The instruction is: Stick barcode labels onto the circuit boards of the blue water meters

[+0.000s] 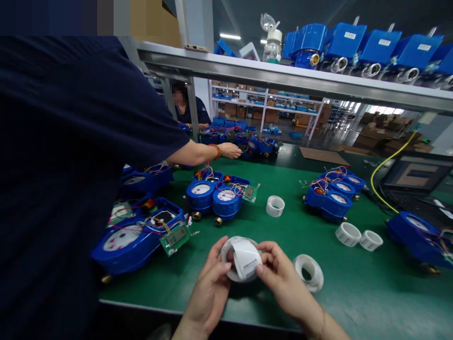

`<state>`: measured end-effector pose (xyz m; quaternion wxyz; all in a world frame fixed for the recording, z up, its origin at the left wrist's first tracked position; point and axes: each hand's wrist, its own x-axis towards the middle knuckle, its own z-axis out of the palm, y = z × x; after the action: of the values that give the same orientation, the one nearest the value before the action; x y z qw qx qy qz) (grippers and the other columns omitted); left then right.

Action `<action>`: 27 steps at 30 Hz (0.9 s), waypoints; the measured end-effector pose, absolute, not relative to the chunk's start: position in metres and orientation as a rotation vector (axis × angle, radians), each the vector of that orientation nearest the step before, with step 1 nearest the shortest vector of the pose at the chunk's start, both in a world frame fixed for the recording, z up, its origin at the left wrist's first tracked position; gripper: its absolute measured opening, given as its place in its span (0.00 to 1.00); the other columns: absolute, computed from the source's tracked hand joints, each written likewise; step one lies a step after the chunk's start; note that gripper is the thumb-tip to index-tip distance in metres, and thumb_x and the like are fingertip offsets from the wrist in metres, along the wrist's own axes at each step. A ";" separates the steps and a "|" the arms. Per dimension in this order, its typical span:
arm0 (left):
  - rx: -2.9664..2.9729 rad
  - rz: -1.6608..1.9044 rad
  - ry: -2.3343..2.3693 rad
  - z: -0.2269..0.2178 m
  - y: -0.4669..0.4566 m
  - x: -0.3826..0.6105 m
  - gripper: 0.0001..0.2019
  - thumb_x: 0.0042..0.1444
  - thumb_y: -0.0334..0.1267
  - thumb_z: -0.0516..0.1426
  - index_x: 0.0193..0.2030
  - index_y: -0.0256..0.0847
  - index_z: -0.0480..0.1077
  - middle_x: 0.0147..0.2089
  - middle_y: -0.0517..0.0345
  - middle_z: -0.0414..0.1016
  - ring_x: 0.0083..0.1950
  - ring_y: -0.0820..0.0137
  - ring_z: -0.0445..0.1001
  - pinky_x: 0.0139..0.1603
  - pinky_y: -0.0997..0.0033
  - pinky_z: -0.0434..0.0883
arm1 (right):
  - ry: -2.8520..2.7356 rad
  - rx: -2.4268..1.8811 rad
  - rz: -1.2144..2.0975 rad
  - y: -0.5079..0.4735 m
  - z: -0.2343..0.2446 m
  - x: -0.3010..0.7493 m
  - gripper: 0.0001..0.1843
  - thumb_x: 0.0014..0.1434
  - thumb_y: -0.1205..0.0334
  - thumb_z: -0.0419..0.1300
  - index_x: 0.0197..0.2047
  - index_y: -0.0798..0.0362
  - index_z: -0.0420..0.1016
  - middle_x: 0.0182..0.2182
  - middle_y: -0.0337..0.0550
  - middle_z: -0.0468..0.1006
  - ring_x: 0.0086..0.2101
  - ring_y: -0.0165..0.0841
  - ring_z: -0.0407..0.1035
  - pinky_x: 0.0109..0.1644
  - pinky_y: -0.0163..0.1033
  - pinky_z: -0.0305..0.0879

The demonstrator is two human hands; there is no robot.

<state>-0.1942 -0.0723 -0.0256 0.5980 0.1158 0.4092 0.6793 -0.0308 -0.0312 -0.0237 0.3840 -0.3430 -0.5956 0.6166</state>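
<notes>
Between my two hands, above the front of the green table, is a roll of white barcode labels (247, 257). My left hand (214, 278) grips the roll's left side, thumb at the near rim. My right hand (279, 274) pinches the strip on the right with thumb and fingers. A second label roll (309, 273) lies on the table beside my right hand. Farther back stands a smaller label roll (275, 206). Blue water meters (226, 203) with loose wires and small circuit boards sit beyond my hands.
A co-worker's arm (201, 153) reaches across from the left over the green table (283, 314). Two small rolls (348, 234) and more meters (329, 200) sit at the right, near a laptop (414, 174) with a yellow cable. An overhead shelf (247, 66) holds blue meters.
</notes>
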 end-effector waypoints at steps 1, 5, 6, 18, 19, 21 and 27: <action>0.277 1.587 0.962 -0.026 -0.072 -0.193 0.31 0.46 0.31 0.64 0.59 0.42 0.65 0.51 0.52 0.78 0.48 0.63 0.75 0.48 0.68 0.69 | -1.437 -0.866 1.637 -0.029 -0.023 -0.031 0.17 0.60 0.54 0.59 0.50 0.50 0.65 0.30 0.36 0.72 0.32 0.32 0.68 0.40 0.39 0.63; 0.288 1.611 1.019 -0.025 -0.069 -0.189 0.29 0.46 0.30 0.64 0.57 0.42 0.66 0.51 0.54 0.78 0.48 0.65 0.75 0.48 0.69 0.68 | -1.158 -0.863 1.822 -0.023 -0.020 -0.031 0.23 0.53 0.47 0.65 0.46 0.50 0.65 0.27 0.33 0.68 0.26 0.28 0.62 0.33 0.35 0.57; 0.286 1.613 1.026 -0.025 -0.069 -0.188 0.28 0.46 0.30 0.64 0.57 0.42 0.67 0.51 0.54 0.78 0.49 0.65 0.74 0.48 0.69 0.68 | -1.111 -0.864 1.857 -0.023 -0.019 -0.030 0.24 0.51 0.47 0.67 0.45 0.50 0.65 0.27 0.33 0.68 0.26 0.28 0.61 0.32 0.34 0.56; 0.332 1.501 0.966 -0.021 -0.075 -0.176 0.31 0.50 0.36 0.66 0.61 0.47 0.63 0.55 0.51 0.76 0.51 0.58 0.76 0.48 0.64 0.70 | -1.349 -1.053 1.599 -0.021 -0.032 -0.040 0.16 0.56 0.52 0.62 0.44 0.53 0.73 0.28 0.38 0.72 0.24 0.29 0.61 0.28 0.35 0.57; 0.334 1.496 0.977 -0.021 -0.075 -0.176 0.33 0.49 0.35 0.66 0.62 0.48 0.62 0.55 0.51 0.76 0.50 0.59 0.76 0.48 0.65 0.70 | -1.418 -1.069 1.521 -0.022 -0.031 -0.041 0.14 0.57 0.55 0.62 0.44 0.52 0.75 0.31 0.40 0.73 0.25 0.30 0.63 0.30 0.37 0.60; 0.340 1.495 0.996 -0.023 -0.075 -0.178 0.34 0.47 0.34 0.67 0.61 0.49 0.63 0.53 0.53 0.77 0.49 0.60 0.76 0.49 0.66 0.70 | -1.550 -1.083 1.355 -0.025 -0.026 -0.041 0.10 0.56 0.62 0.62 0.42 0.49 0.80 0.36 0.43 0.73 0.32 0.35 0.66 0.40 0.43 0.64; 0.388 1.500 1.069 -0.026 -0.077 -0.185 0.39 0.39 0.33 0.67 0.62 0.51 0.65 0.54 0.54 0.77 0.54 0.55 0.73 0.51 0.64 0.70 | -1.649 -1.115 0.987 -0.031 -0.021 -0.040 0.12 0.57 0.69 0.59 0.40 0.46 0.81 0.46 0.50 0.67 0.50 0.48 0.62 0.57 0.60 0.57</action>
<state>-0.1849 -0.0773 -0.0257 0.5886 0.1666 0.4592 0.6442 -0.0397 -0.0312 -0.0211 0.4438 -0.4497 -0.6650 0.3981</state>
